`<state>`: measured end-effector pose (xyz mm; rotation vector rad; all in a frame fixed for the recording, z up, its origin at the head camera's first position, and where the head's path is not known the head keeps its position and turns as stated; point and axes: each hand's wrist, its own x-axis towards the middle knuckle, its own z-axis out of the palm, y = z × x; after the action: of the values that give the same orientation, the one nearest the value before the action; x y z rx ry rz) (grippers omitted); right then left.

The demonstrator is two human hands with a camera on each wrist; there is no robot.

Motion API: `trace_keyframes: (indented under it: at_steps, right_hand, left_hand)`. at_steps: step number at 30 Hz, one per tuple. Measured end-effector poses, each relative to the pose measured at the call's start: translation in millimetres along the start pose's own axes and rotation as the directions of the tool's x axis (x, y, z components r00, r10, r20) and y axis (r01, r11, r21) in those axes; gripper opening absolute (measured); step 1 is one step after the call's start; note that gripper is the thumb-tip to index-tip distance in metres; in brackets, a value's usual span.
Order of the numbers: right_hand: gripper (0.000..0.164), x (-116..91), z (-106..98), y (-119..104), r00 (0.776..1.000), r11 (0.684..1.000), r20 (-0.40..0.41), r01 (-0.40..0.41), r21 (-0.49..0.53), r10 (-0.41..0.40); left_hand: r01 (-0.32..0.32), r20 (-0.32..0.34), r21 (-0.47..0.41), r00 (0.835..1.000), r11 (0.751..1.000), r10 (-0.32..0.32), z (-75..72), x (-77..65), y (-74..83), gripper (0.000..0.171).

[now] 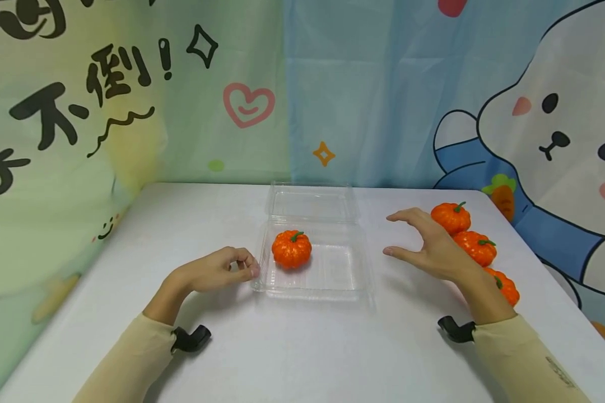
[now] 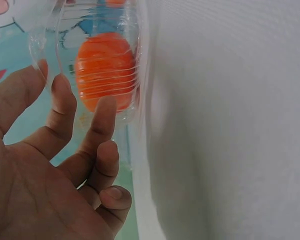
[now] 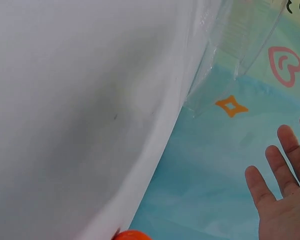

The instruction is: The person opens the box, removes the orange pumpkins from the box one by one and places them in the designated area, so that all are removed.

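A clear plastic clamshell box (image 1: 333, 268) lies on the table with its lid folded back. One small orange pumpkin (image 1: 291, 249) with a green stem sits in the box's left half. At the box's left edge, my left hand (image 1: 219, 270) pinches the rim between thumb and finger; the left wrist view shows the fingertips (image 2: 62, 87) at the plastic, the pumpkin behind its ribbed wall. My right hand (image 1: 428, 246) hovers right of the box, thumb and fingers spread apart, holding nothing. Beside it are three more pumpkins (image 1: 475, 248), partly covered by the hand and forearm.
Everything stands on a white table (image 1: 322, 352). Behind it hangs a printed cloth (image 1: 353, 95) with a cartoon animal and lettering. The box lid (image 1: 312, 202) reaches toward the table's far edge. The pumpkins form a row along the right side.
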<state>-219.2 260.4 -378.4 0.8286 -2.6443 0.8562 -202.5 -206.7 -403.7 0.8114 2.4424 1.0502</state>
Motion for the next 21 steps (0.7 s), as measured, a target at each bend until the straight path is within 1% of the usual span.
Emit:
trace_keyframes:
  at_steps: [6,10,13,21]
  right_hand:
    - [0.060,9,2,-6,1.000,1.000,0.017,-0.004,0.001,0.004]
    - [0.060,14,6,-8,0.999,1.000,0.023,0.028,0.006,-0.028]
    - [0.060,17,12,-9,0.998,0.998,0.018,0.052,0.027,-0.052]
    - [0.061,21,32,-16,0.995,0.992,0.016,0.099,0.079,-0.100]
  left_hand:
    - [-0.004,0.000,-0.006,1.000,1.000,0.004,1.7,1.4,0.1,0.017]
    - [-0.012,-0.004,-0.017,1.000,1.000,0.012,3.1,2.6,0.0,0.016]
    - [-0.015,-0.003,-0.025,1.000,1.000,0.015,3.6,2.6,-0.3,0.017]
    - [-0.005,0.001,-0.010,1.000,1.000,0.005,1.8,-0.5,-1.3,0.017]
